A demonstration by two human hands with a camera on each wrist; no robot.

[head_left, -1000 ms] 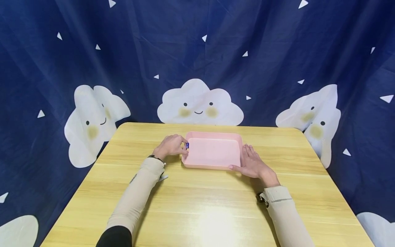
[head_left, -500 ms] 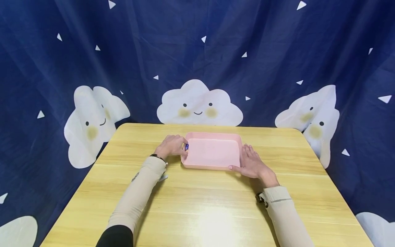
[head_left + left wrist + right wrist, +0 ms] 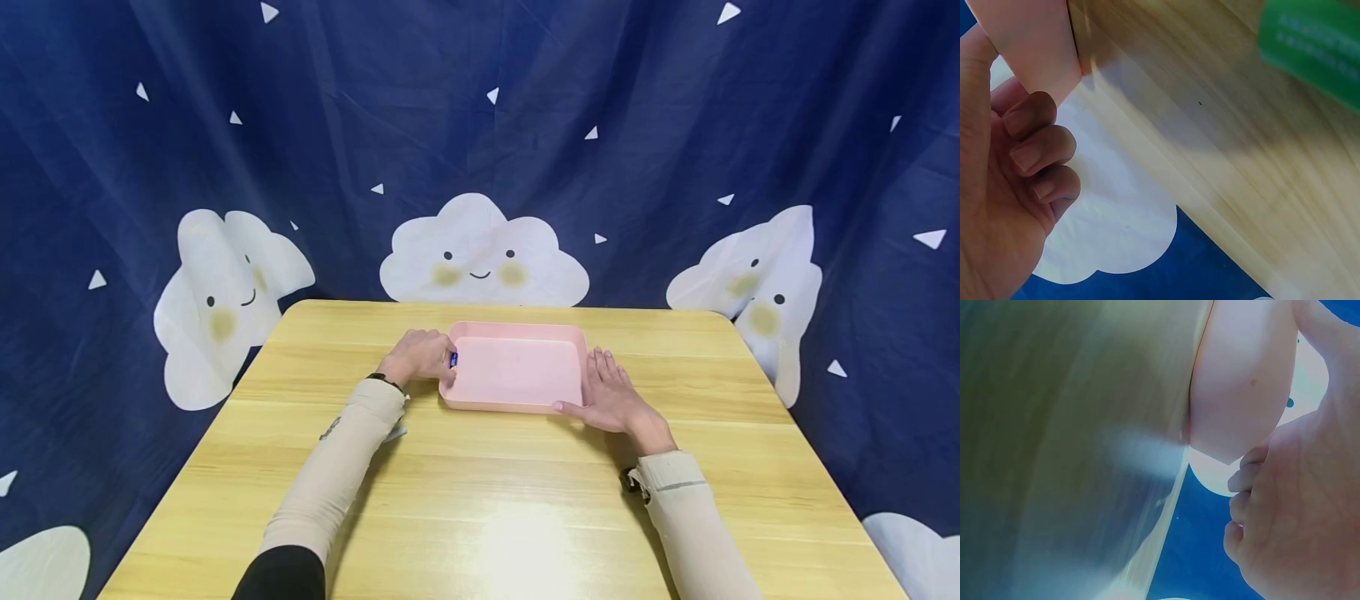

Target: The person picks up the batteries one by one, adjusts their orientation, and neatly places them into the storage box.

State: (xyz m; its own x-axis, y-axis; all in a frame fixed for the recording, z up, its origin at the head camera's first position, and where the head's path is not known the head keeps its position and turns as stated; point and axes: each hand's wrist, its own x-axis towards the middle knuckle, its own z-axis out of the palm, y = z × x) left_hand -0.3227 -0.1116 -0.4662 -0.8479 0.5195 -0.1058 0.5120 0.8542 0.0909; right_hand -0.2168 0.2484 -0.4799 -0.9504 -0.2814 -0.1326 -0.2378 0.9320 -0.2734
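Note:
A shallow pink rectangular tray [image 3: 517,407] lies on the wooden table between the hands. At its left end my left hand [image 3: 420,354] reaches over the rim, thumb and index finger around a small blue piece [image 3: 453,360] against the inside of the end wall. The left wrist view shows the other fingers [image 3: 1044,150] curled outside the tray wall [image 3: 1032,44]; the blue piece is hidden there. Flat along the right end, my right hand [image 3: 615,398] has straight fingers and a thumb stretched along the near side. In the right wrist view the palm [image 3: 1310,500] faces the tray wall [image 3: 1241,381].
The light wooden table [image 3: 480,475] ends at a blue curtain [image 3: 480,125] printed with white clouds. A blurred green thing with pale lettering [image 3: 1313,50] crosses the upper right of the left wrist view.
Both hands and the tray keep their places. The head view shifts very slightly, and a little less of the blue piece shows between the left thumb and index finger.

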